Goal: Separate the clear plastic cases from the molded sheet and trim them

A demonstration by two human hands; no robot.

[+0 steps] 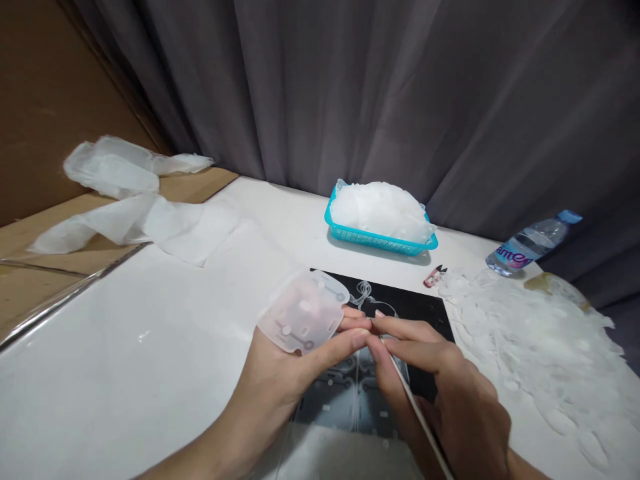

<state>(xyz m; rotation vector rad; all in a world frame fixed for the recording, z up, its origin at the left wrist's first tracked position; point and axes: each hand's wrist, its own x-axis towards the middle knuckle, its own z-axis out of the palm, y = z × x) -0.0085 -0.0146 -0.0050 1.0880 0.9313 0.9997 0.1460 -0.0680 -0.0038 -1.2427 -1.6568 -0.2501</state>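
Observation:
My left hand (283, 377) is closed, palm partly up, with a translucent, rubbery-looking piece (305, 313) lying over its fingers. Slots, round holes and rounded corners mark this piece. My right hand (450, 380) meets the left thumb and fingertips in a pinch. From between the right fingers a thin white strip (415, 403) runs down to the bottom edge. Whatever sits exactly between the fingertips is hidden. Below both hands, a translucent sheet (327, 403) with similar slotted shapes lies on a black mat (430, 310), and thin clear trimmings (364, 291) curl near its far edge.
A turquoise basket (380, 241) heaped with white translucent pieces stands at the back. Small pink-handled cutters (434, 275) lie right of it, near a tilted water bottle (533, 243). Translucent scraps (550, 360) spread across the right. White sheets (145, 220) overlap cardboard (65, 267) at left.

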